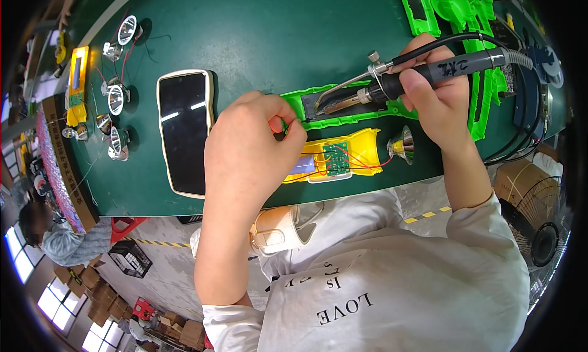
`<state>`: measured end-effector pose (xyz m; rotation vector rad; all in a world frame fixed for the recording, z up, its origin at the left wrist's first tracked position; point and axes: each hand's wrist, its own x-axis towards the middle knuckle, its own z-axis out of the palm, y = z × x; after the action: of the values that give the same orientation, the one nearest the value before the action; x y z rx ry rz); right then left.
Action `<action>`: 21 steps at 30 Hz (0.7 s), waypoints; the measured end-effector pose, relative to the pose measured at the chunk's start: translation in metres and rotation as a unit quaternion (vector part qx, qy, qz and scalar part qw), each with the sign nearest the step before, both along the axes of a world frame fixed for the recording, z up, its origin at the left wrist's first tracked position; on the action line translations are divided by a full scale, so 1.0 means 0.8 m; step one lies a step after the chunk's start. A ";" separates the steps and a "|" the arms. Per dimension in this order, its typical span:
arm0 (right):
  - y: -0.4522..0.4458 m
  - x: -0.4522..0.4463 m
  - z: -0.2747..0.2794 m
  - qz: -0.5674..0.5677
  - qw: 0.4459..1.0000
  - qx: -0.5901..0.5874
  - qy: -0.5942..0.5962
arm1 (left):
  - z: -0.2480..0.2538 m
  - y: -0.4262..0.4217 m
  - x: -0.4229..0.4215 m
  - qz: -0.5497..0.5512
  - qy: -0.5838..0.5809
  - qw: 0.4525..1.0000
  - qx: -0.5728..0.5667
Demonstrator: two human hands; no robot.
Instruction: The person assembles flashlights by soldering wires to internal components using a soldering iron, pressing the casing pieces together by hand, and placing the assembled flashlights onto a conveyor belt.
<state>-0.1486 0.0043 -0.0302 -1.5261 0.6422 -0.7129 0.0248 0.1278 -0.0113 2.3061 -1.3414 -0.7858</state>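
Observation:
My right hand (438, 94) is wrapped round the dark handle of a soldering iron (453, 69), which has a thin metal solder-feed tube (346, 82) clamped alongside. The iron's tip rests at the left end of a dark panel (311, 101) inside a long green plastic casing (343, 120). At that casing's left end, my left hand (251, 140) is closed, thumb and forefinger pinching its edge; the fingertips are partly hidden. Just below lies a yellow housing (367, 150) with a green circuit board (337, 159), a battery and red and black wires. A reflector lamp (402, 145) sits beside it.
A phone (184, 131) lies left of my left hand. Several reflector lamps (116, 99) with wires and another yellow housing (77, 85) are at far left. More green casings (478, 107) stand at right, near black cables (539, 88). A fan (539, 226) stands below right.

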 end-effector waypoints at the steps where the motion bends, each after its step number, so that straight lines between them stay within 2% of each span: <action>1: 0.000 0.001 0.000 0.000 1.000 0.000 0.000 | 0.000 0.000 0.000 0.000 -0.001 1.000 0.001; 7: -0.002 -0.001 -0.002 -0.013 1.000 -0.005 -0.002 | 0.001 0.000 -0.001 0.007 0.021 1.000 -0.006; 9: -0.003 -0.002 -0.001 -0.009 0.999 0.031 0.007 | 0.002 0.000 -0.002 0.009 0.023 1.000 -0.006; 21: -0.001 0.000 0.002 0.016 1.000 0.003 0.010 | 0.001 0.002 0.001 0.002 0.036 0.999 -0.005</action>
<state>-0.1489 0.0037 -0.0285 -1.5367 0.6327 -0.6732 0.0253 0.1296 -0.0103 2.2491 -1.3049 -0.8506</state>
